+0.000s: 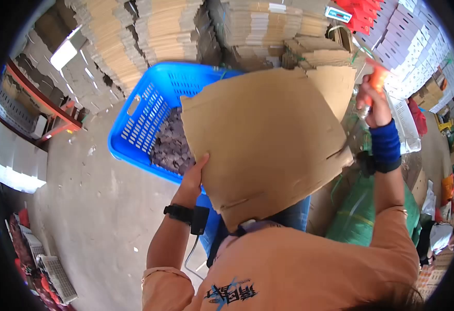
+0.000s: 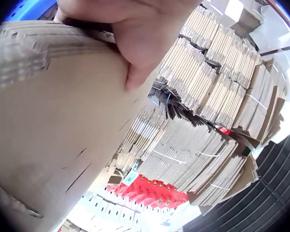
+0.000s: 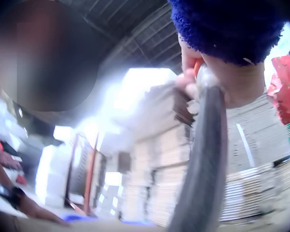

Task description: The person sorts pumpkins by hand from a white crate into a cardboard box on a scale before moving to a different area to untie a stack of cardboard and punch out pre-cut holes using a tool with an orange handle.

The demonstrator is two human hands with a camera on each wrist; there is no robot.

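A stack of brown corrugated cardboard sheets [image 1: 268, 140] lies tilted over the person's lap, its layered edge visible in the left wrist view. My left hand [image 1: 191, 179] grips the stack at its left edge, thumb on the upper face. Raised to the right of the sheets, my right hand [image 1: 376, 106] holds a tool with an orange handle [image 1: 378, 78], blurred by motion; its exact kind cannot be told. From that hand a thick dark grey hose-like length [image 3: 203, 159] runs down in the right wrist view. A blue plastic basket [image 1: 125, 132] with grey-brown scraps [image 1: 170, 147] stands partly behind the cardboard.
Bundled flat cartons [image 1: 167, 31] are piled high along the back. A green sack [image 1: 351, 215] lies by the right side of the body. White boxes [image 1: 408, 44] and red cartons [image 1: 359, 13] stand back right. Bare concrete floor [image 1: 95, 207] stretches left.
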